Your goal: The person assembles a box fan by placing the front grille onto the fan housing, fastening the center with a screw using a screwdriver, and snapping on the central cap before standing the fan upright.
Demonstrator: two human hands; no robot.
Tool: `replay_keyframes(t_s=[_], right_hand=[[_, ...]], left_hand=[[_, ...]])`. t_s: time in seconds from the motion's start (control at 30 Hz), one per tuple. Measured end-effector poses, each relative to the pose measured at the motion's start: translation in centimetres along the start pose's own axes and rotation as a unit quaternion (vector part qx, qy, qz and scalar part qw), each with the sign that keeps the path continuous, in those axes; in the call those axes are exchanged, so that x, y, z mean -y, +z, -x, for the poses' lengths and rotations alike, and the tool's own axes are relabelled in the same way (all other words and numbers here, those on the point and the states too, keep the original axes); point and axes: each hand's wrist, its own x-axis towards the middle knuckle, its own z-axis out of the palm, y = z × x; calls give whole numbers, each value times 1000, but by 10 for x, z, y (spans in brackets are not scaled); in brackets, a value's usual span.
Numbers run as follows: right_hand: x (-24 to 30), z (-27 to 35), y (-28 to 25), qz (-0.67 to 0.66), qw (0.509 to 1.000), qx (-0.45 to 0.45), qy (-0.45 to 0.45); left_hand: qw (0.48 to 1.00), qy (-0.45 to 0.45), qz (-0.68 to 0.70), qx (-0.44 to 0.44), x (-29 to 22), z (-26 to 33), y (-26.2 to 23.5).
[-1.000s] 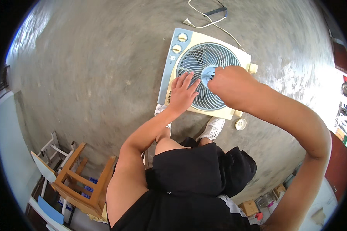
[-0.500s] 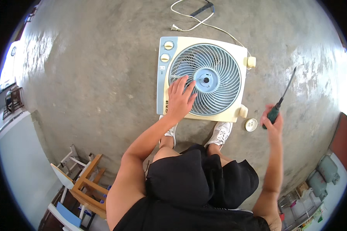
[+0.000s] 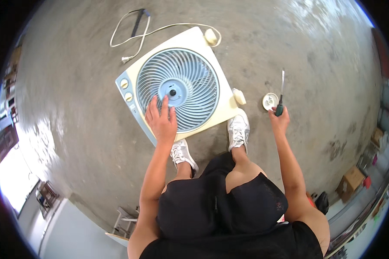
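Power cord (image 3: 181, 23), white: looped on the floor (image 3: 73, 82) beyond the far edge of the fan (image 3: 190, 75), plug (image 3: 125, 59) at its left end, dark strap (image 3: 137, 23) at the loop, and curving past the fan's far right corner.
Box fan, cream and blue: flat on the floor, grille up; two cream dials along its blue left edge, by the far left corner; round hub (image 3: 173, 92) at centre.
Left grip (image 3: 161, 121): open, fingers spread over the grille, tips by the hub.
Feet, two, cream: at the fan's right edge, one by each corner.
Round cap (image 3: 270, 101), off-white: on the floor, right of the fan's near right corner.
Screwdriver (image 3: 279, 108), dark green handle: just right of the cap, blade pointing away.
Right grip (image 3: 280, 121): closed around the screwdriver's handle; contact with the cap cannot be told.
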Motion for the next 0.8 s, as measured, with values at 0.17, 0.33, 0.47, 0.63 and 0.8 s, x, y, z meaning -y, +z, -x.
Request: replay_keyframes(t_s=[0.17,0.33,0.47,0.63,0.8], right_hand=[[10,-6,1,31,998,-24,-44],[8,-21,9,72,997,-29,-22],[21,-31,16,96,994,-37,-35],[20,-43,27,189,982,-23,-1],[26,-44,28,229,973,-4,-13]], left_hand=[[1000,-2,0,21,-4,-1,3],[1000,-4,23,7,-9,4,-1],[997,0,70,-25,-15,7,-6],[993,8,110,-51,-23,12,-3],[988,29,147,-30,-31,13,-2]])
